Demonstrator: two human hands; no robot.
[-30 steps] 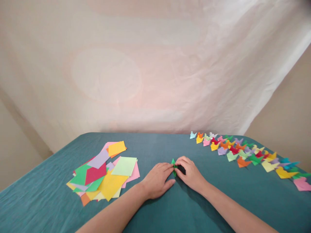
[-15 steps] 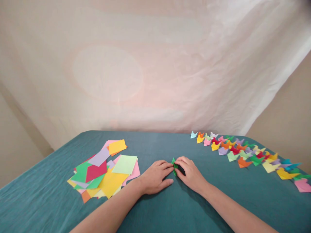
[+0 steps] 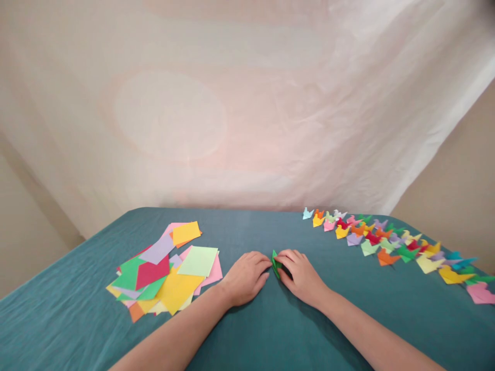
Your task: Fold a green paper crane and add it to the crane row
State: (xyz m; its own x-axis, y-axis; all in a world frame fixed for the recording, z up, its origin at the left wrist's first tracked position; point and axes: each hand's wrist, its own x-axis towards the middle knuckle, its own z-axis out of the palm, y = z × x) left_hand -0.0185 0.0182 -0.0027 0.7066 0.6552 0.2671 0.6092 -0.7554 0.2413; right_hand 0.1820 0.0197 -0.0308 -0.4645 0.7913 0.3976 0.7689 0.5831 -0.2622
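Observation:
A small folded piece of green paper point(image 3: 275, 266) stands on edge, long and narrow, at the middle of the table. My right hand point(image 3: 297, 273) pinches it from the right, with thumb and fingers closed on its side. From the left, the fingertips of my left hand point(image 3: 247, 275) are closed together and meet the paper's left edge. My left thumb sits just below those fingers. The fingers hide part of the folds.
Loose squares of coloured paper point(image 3: 181, 286) lie in an overlapping pile on the left. Rows of small folded paper birds point(image 3: 386, 256) run diagonally along the right side. A dark teal cloth point(image 3: 247, 335) covers the table, and a pale sheet point(image 3: 247, 103) hangs behind it.
My left fingers have drawn back slightly left from over the green paper, and the left thumb has moved in toward them. The green paper has turned a little and shows more of its side.

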